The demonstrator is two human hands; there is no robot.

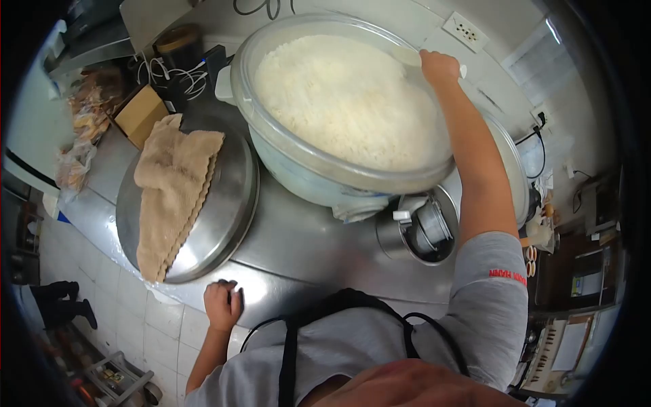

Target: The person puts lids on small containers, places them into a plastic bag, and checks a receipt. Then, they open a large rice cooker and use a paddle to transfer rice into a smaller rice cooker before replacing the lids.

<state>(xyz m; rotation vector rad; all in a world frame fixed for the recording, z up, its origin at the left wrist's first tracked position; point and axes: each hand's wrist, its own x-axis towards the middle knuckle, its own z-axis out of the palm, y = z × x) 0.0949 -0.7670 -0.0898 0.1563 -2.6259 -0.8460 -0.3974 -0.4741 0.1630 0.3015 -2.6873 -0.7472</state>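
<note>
A large round rice cooker (298,166) stands on the steel counter, filled with white cooked rice (339,102). At its right rim, my right hand (442,68) is closed around a whitish rice paddle (405,56), whose blade touches the rice. My left hand (224,305) rests at the counter's front edge with its fingers curled in a loose fist; I make out nothing in it. Just beyond that hand lies a round metal lid (227,203) with a folded brown towel (175,190) across it.
A steel container (430,227) holding utensils stands right of the cooker, partly beside my arm. Another large pale vessel (512,163) is behind my forearm. A cardboard box (141,115), cables (193,81) and plastic bags (81,129) sit at left. Another person's legs (61,302) show on the floor.
</note>
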